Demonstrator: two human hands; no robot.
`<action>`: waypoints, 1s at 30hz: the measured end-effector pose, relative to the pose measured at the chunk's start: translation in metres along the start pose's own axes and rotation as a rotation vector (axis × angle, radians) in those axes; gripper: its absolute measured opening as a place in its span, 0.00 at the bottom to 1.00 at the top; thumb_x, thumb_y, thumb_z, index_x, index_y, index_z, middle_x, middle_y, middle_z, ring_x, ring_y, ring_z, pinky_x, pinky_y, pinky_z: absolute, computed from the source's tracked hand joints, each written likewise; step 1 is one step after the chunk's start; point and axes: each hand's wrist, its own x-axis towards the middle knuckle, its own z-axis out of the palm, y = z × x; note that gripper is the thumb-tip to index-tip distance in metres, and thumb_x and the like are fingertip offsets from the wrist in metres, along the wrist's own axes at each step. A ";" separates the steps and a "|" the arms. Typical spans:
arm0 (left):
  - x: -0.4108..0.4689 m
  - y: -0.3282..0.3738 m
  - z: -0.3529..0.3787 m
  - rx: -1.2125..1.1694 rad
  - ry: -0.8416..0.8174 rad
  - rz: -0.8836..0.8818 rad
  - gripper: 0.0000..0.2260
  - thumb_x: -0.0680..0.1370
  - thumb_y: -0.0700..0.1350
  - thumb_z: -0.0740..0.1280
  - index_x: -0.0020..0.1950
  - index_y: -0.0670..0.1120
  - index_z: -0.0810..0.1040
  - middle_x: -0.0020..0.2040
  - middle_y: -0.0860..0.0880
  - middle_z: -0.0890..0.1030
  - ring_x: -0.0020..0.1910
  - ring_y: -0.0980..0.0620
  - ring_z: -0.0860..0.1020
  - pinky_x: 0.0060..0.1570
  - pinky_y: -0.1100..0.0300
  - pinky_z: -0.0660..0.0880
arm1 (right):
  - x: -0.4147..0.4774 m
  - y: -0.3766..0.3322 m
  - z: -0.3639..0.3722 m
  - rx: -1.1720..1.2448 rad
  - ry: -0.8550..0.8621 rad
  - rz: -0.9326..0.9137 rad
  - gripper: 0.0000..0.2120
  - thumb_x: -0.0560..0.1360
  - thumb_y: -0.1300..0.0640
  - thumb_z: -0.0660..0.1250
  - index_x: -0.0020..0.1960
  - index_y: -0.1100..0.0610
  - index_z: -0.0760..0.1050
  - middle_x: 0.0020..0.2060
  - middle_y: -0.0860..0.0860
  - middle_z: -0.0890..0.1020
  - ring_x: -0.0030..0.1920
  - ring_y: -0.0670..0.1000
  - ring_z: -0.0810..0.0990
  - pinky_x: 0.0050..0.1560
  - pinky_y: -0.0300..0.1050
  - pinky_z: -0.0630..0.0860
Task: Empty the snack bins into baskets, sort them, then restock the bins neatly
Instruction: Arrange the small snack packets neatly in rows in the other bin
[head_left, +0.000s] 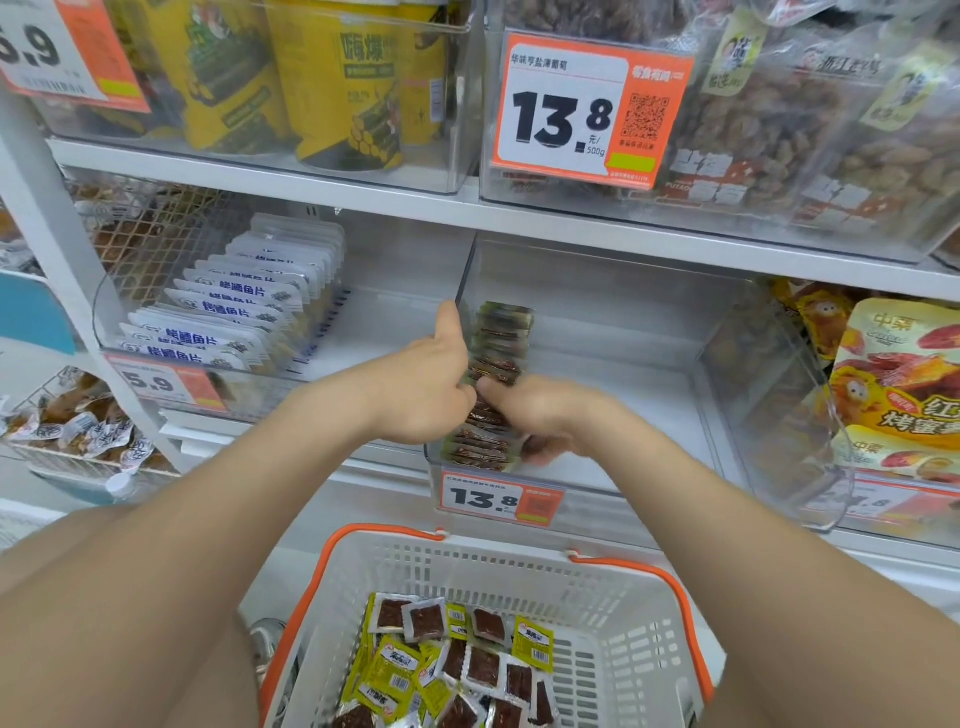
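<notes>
Both grips closed: left hand (431, 387) and right hand (543, 415) clutch row of small brown-and-green foil snack packets (500, 358) standing along left wall of clear plastic bin (649, 312). Below, white plastic basket (613, 592), orange handles, holds loose packets (457, 670).

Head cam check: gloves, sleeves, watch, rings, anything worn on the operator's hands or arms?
No gloves on the left hand or the right hand. No rings, watch or wristbands are visible. Both sides are bare from wrist to frame edge, so no sleeve shows. The right hand is slightly motion-blurred, so small details there could be missed.
</notes>
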 end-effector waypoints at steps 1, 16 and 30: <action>0.000 0.000 0.000 -0.005 0.002 0.000 0.39 0.85 0.43 0.58 0.81 0.38 0.31 0.47 0.46 0.74 0.49 0.48 0.76 0.52 0.50 0.75 | 0.003 0.001 0.007 -0.052 0.026 -0.049 0.31 0.85 0.36 0.49 0.64 0.62 0.74 0.53 0.61 0.80 0.45 0.61 0.84 0.46 0.55 0.86; 0.000 -0.003 0.005 0.010 0.062 0.015 0.38 0.84 0.43 0.59 0.82 0.41 0.34 0.46 0.47 0.71 0.43 0.54 0.74 0.43 0.54 0.74 | 0.000 0.018 0.008 -0.088 -0.061 -0.162 0.32 0.75 0.26 0.62 0.59 0.54 0.78 0.50 0.55 0.85 0.45 0.57 0.85 0.48 0.54 0.87; -0.004 -0.002 0.012 0.033 0.140 0.065 0.30 0.83 0.40 0.61 0.79 0.41 0.48 0.44 0.46 0.73 0.40 0.53 0.74 0.34 0.59 0.70 | -0.007 0.013 0.005 -0.155 -0.061 -0.229 0.28 0.82 0.32 0.56 0.50 0.58 0.75 0.47 0.58 0.82 0.43 0.59 0.87 0.49 0.53 0.86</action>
